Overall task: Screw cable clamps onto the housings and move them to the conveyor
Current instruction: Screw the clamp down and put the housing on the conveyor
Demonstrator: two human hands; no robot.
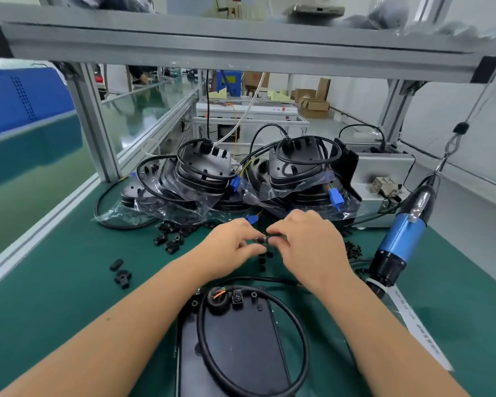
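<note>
A black housing (235, 339) lies flat on the green mat near me, its black cable (295, 325) looped over it and a small clamp (237, 298) seated at its top edge. Above it my left hand (229, 247) and my right hand (307, 245) meet fingertip to fingertip, both pinching a small black cable clamp (265, 240) between them. Loose black clamps (172, 239) lie scattered left of my hands, and a pile of small black screws (354, 249) sits to the right.
Several bagged housings (241, 173) with cables and blue connectors are stacked at the back of the mat. A blue electric screwdriver (398, 239) hangs at the right beside a grey box (384, 173). The green conveyor (26, 173) runs along the left behind an aluminium rail.
</note>
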